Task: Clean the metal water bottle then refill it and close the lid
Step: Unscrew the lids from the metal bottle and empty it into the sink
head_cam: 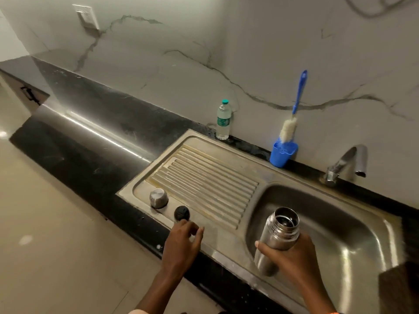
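The right hand's fingers are gripping the upright, open metal bottle; the loosely open left hand is hovering just short of the black stopper.

Veined white marble wall, black stone counter, beige tiled floor, wall switch.
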